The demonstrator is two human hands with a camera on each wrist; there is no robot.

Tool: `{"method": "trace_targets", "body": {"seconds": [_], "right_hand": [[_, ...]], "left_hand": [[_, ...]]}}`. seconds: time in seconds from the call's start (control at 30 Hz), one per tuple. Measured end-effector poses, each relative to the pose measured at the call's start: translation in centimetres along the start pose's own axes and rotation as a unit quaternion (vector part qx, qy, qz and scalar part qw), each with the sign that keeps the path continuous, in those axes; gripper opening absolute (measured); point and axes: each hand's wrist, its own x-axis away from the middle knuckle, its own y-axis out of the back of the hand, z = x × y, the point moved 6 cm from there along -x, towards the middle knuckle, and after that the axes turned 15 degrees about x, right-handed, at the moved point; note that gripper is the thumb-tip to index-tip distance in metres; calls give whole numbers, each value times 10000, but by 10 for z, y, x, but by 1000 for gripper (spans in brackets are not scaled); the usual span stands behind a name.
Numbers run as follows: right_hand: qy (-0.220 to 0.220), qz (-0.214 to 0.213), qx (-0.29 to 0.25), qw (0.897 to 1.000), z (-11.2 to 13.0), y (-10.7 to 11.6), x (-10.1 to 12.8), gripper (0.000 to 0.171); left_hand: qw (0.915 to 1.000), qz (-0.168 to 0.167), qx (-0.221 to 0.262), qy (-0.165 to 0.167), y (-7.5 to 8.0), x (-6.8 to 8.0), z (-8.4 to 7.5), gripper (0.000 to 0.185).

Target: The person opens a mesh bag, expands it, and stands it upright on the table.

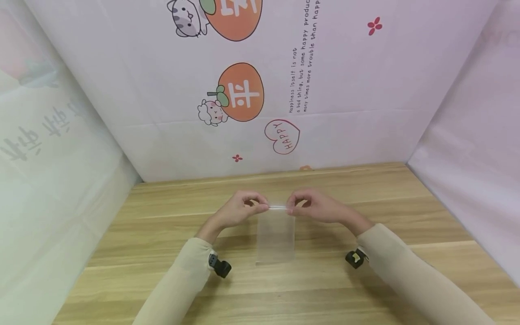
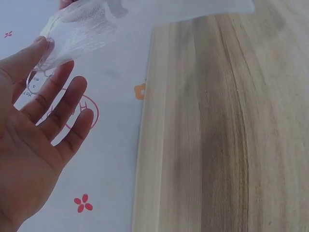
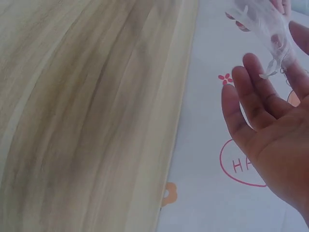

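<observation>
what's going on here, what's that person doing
The person's left grip and right grip are pinching a see-through bag, one at each end of its far edge. The bag stretches between them over the wooden table. Whether its near end touches the wood is hard to tell.

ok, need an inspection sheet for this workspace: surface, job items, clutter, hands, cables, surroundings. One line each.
Surface: wood-grain tabletop, no damage evident.
Job items: one translucent pouch, held by its top edge; whether its bottom edge touches the tabletop can't be told.
Clutter: nothing seen.
Hands: left hand and right hand pinch the pouch's top edge, one toward each end; a black device sits at each wrist, left device and right device.
Cables: nothing seen.
Surroundings: white printed sheeting behind and at both sides; a heart outline reading HAPPY shows at the back.
</observation>
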Motion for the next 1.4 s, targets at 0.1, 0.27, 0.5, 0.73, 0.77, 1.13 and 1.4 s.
{"method": "trace_targets", "body": {"seconds": [0.1, 0.27, 0.5, 0.73, 0.77, 1.13, 1.4], "right_hand": [[63, 235, -162, 9996, -2, -4, 0, 7], [-66, 358, -236, 9991, -9, -7, 2, 13], [-143, 303, -85, 9994, -16, -5, 4, 12], [-225, 248, 230, 9992, -19, -2, 7, 15], [-230, 251, 236, 9991, -19, -1, 7, 14], [-22, 195, 54, 9998, -11, -4, 7, 7], [221, 177, -182, 9994, -2, -8, 3, 12]], "left_hand": [[9998, 155, 102, -48, -3, 0, -1, 11], [9993, 353, 32, -94, -4, 1, -1, 11], [9983, 570, -93, -109, -3, 3, 0, 17], [9973, 658, -307, -135, -4, 4, -3, 17], [9972, 663, -313, -132, -4, 4, -3, 16], [9987, 467, -212, -2, -9, 3, -1, 16], [9976, 511, -435, 161, -11, 0, 2, 10]]}}
